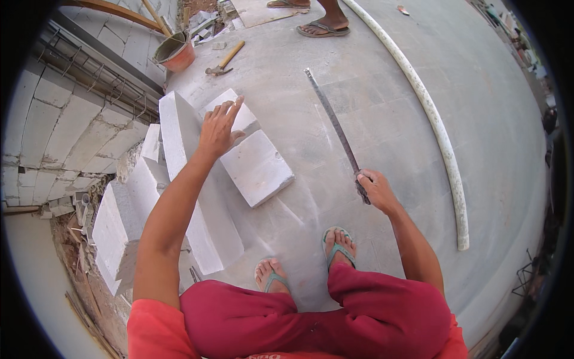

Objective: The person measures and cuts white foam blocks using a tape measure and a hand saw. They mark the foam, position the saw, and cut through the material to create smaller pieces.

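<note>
My left hand [219, 127] reaches over white lightweight concrete blocks, fingers stretched and thumb apart, holding nothing. Beneath it, one squarish block [257, 167] lies flat on the floor, with another block [246, 118] just beyond it. Whether my fingertips touch either block is hard to tell. To the right, my right hand [375, 188] is closed around the near end of a long, narrow dark metal blade [332, 116]. It slants away to the far left, and its exact kind is unclear. Both hands are well apart.
Large blocks [206, 230] stand stacked at my left, beside the block wall [66, 128]. Ahead lie a hammer [226, 60] and an orange-brown bucket [177, 54]. A long pale pipe [427, 102] curves along the right. Another person's sandalled foot [326, 27] stands at the far side.
</note>
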The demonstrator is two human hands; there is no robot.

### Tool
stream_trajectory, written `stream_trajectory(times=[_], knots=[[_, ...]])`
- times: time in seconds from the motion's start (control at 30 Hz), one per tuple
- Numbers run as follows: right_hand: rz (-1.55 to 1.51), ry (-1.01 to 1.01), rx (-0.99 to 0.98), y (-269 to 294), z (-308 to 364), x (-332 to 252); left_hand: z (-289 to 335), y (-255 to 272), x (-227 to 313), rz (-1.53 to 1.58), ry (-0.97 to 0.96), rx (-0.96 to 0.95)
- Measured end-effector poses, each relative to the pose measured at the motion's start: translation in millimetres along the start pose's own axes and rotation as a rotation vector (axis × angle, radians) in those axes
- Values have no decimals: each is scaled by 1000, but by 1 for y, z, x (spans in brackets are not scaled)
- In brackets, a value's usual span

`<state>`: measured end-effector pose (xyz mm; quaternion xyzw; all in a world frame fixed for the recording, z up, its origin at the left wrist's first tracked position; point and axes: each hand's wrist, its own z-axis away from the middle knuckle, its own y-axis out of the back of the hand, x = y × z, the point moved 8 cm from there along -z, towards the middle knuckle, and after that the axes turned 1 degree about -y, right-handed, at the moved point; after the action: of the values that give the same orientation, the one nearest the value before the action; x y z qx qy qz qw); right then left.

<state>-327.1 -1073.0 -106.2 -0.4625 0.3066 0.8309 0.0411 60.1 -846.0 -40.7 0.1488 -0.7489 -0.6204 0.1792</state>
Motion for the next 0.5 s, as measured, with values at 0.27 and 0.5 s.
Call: stream_trajectory(times=[0.27,0.5], knots=[[953,280,-484,-20,-92,-142,106,60,-57,34,664,-91],[1208,601,-596,-94,-227,-197,174,31,-59,132,710,29]])
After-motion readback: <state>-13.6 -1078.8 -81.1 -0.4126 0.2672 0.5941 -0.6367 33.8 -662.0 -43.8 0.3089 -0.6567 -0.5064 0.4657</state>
